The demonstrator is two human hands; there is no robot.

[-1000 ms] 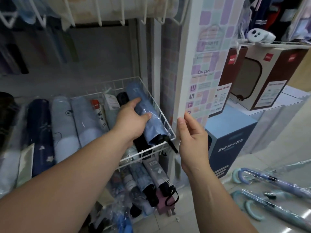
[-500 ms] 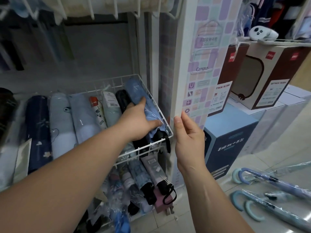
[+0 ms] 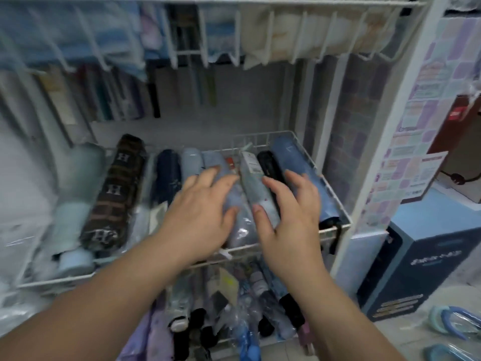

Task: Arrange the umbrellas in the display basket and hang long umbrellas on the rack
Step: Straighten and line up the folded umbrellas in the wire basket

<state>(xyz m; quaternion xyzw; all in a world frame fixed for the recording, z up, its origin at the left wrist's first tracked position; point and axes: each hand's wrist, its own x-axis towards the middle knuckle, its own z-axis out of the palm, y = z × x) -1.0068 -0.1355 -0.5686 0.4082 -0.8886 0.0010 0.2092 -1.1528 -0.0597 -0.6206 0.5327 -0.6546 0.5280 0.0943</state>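
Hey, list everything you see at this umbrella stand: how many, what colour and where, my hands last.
wire basket: one, white, centre.
folded umbrellas: about nine, blues, black, brown plaid, pale green, side by side in the basket.
lower umbrellas: several, mixed colours, below the basket.
long umbrellas: at least two, blue and teal handles, floor at lower right.
rack: one, white, top.
box: one, blue, right.
left hand: on light blue umbrellas, fingers spread.
right hand: on the labelled pale umbrella, grip unclear.
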